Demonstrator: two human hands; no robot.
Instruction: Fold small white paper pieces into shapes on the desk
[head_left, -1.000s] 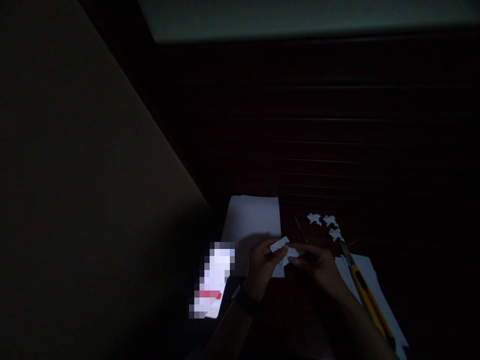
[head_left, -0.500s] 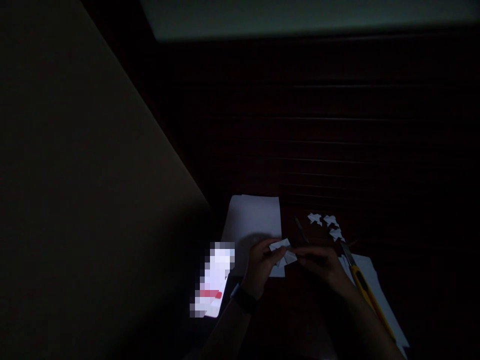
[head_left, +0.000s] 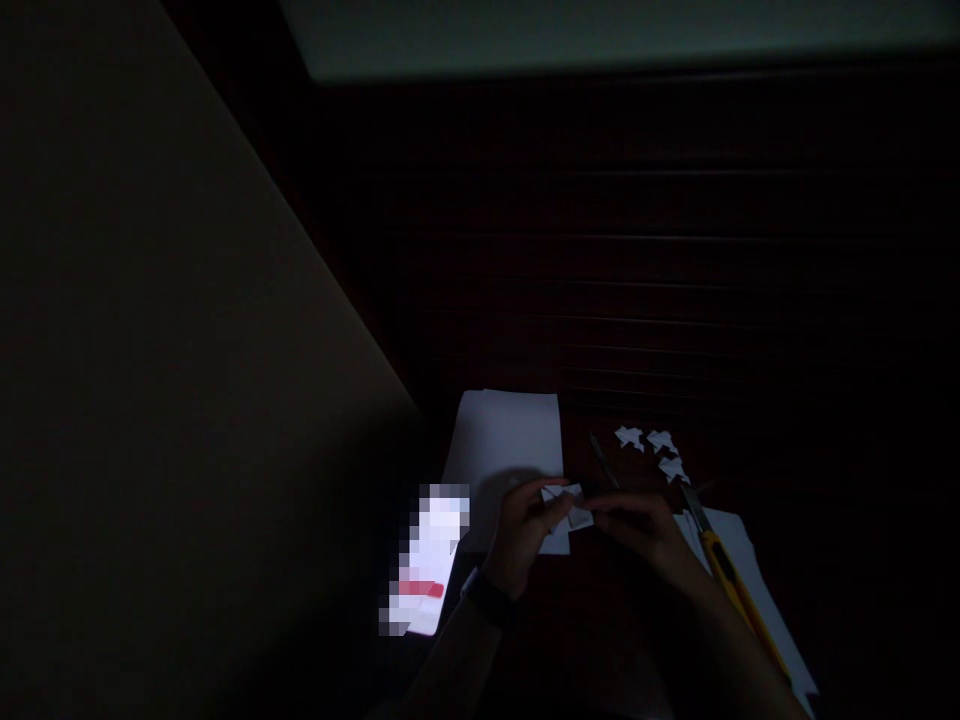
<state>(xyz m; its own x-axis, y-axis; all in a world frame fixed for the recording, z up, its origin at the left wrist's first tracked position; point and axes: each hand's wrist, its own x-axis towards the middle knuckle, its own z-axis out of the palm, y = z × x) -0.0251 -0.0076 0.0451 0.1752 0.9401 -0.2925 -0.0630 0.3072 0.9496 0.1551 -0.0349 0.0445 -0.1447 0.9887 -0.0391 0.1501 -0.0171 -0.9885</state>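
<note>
A small piece of folded white paper (head_left: 581,516) is between my two hands, above the dark table. My left hand (head_left: 520,530) grips its left side, thumb on top and fingers behind. From the right, my right hand (head_left: 646,528) pinches the paper's edge with thumb and forefinger. Parts of the folds are hidden under the fingers. Three small folded paper shapes (head_left: 630,438) lie beyond my right hand. A thin dark pen-like tool (head_left: 602,460) rests between them and the paper sheets.
A stack of white sheets (head_left: 510,430) lies behind my left hand. At the left glows a phone (head_left: 427,570) with a blurred screen. A yellow utility knife (head_left: 731,580), blade out, lies over more white paper (head_left: 772,600) by my right forearm. A pale wall (head_left: 187,350) borders the left.
The folded paper's upper right flap has shifted slightly down between my fingers. My right fingertips have moved a little to the left over it. Everything else stays put.
</note>
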